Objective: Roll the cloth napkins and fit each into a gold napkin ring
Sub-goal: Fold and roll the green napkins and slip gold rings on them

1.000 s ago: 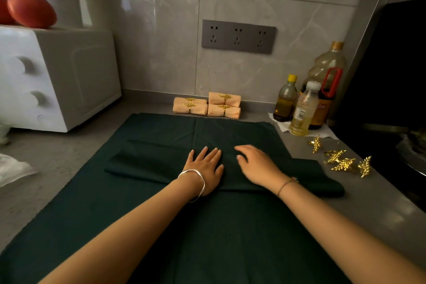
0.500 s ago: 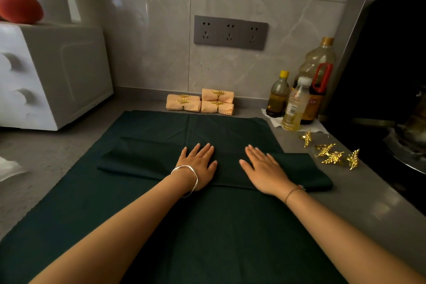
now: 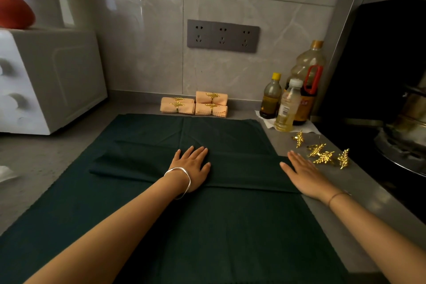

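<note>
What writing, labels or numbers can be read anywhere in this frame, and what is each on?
Nothing here is legible enough to quote.
Small clear bottle: white label with a barcode, print too small to read.
Large oil bottle: dark reddish label, lettering blurred.
Dark yellow-capped bottle: small pale mark near its base, unreadable.
Grey socket panel: no lettering visible.

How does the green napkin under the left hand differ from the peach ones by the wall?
The folded green napkin is dark, long and flat; the peach napkins are pale, short bundles. Each peach napkin wears a gold ring; the green one has none. Both are cloth.
</note>
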`<state>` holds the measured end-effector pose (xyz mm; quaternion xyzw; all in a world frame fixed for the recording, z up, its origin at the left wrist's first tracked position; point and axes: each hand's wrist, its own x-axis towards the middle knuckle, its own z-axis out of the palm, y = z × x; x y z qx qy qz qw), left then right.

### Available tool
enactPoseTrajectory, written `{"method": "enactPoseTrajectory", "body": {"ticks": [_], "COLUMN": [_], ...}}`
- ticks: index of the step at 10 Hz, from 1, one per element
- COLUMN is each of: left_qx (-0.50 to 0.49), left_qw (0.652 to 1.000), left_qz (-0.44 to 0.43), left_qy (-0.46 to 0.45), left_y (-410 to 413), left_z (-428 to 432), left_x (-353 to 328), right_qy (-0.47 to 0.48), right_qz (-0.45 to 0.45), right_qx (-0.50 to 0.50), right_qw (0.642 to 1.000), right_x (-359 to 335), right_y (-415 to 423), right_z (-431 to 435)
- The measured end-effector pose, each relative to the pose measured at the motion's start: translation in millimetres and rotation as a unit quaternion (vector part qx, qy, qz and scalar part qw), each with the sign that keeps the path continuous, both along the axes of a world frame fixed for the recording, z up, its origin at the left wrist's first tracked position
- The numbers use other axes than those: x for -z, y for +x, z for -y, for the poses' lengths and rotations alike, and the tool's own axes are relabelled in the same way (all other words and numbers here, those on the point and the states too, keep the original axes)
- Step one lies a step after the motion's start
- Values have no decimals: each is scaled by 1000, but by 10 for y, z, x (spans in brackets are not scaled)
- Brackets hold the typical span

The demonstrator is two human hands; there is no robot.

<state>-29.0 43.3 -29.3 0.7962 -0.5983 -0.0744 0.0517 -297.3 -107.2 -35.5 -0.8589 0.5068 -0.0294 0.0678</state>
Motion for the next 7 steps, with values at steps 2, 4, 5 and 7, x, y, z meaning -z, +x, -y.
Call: {"method": "enactPoseTrajectory", "body": {"ticks": [2,4,5,7], "left_qx": [-1,-2,-2,0], "left_qw": [1000,1000,1000,1000], "left_qz": [1,-1,0,-11], "left_qy": [6,9,10,25], "left_y": [-20,-28,-37,-8], "left_z": [0,-11,-14,11], "left_x": [-21,-34,-41,-70], "right_qy": [-51,-59,-36,83], "right_qz": [34,90,117,241], "right_qx": [-10,-28,-24,-10], "right_qw": [998,994,992,967], "right_x": [-138,-332,-370,-371], "right_y": [90,185,186,131], "right_z": [114,185,221,247]}}
